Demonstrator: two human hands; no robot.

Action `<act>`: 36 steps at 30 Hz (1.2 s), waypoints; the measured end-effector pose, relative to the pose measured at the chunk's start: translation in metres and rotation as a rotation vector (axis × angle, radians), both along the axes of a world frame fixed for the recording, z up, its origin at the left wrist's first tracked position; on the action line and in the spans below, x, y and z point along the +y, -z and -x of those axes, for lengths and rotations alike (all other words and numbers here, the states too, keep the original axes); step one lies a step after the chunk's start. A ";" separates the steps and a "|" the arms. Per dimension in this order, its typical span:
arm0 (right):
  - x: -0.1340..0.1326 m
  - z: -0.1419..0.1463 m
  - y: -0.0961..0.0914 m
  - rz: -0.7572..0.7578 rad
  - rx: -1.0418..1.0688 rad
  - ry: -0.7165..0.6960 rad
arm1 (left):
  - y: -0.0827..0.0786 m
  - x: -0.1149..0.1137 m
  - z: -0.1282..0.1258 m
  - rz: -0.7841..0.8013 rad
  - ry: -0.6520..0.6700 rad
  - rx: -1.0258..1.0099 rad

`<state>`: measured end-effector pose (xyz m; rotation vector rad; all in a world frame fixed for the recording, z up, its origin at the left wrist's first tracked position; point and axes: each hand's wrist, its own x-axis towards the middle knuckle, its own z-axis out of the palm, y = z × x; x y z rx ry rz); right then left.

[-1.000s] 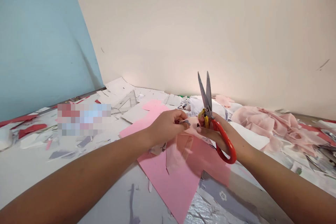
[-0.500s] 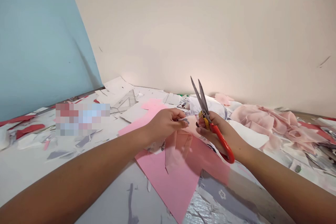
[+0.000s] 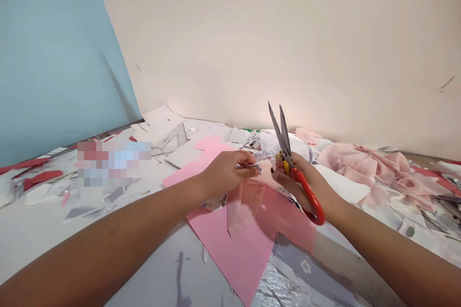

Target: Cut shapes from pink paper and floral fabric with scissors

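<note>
My right hand (image 3: pixel 300 182) is closed round a pair of scissors (image 3: pixel 310 197) with red handles and yellow wrapping near the pivot. The blades point up and stand slightly apart, with nothing between them. My left hand (image 3: pixel 230 170) pinches a piece of thin peach fabric (image 3: pixel 248 199), which hangs below the fingers over a pink sheet (image 3: pixel 239 249). A small grey bit shows at the left fingertips; I cannot make out what it is. Some of the fabric between the two hands is partly hidden by the fingers.
Crumpled pink fabric (image 3: pixel 374 170) lies at the right. White paper pieces (image 3: pixel 163 120) and red scraps (image 3: pixel 42 179) are scattered at the left. A grey floral strip (image 3: pixel 306 266) lies in front. A tall cream board (image 3: pixel 288 43) stands behind, beside a blue wall (image 3: pixel 61 48).
My right hand has shifted slightly right with the scissors, and the blades stand a little more upright. My left hand and the peach fabric have hardly moved.
</note>
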<state>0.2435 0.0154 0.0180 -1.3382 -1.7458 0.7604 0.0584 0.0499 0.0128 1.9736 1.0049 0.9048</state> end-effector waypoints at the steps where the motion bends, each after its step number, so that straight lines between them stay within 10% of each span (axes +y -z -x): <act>1: 0.000 0.000 0.000 -0.003 -0.006 0.004 | 0.000 0.000 0.001 -0.018 0.011 0.003; 11: -0.009 -0.009 -0.022 0.108 -0.009 0.068 | -0.002 -0.009 0.013 -0.596 0.252 0.408; 18: -0.016 -0.014 -0.008 0.302 -0.081 -0.013 | -0.003 -0.028 0.026 -0.573 0.260 0.561; 24: -0.019 0.002 0.027 0.124 -0.182 0.114 | 0.019 -0.040 0.038 -0.486 0.057 0.514; 36: -0.002 -0.019 0.037 0.063 -0.404 0.305 | 0.042 -0.037 0.043 -0.291 -0.087 0.297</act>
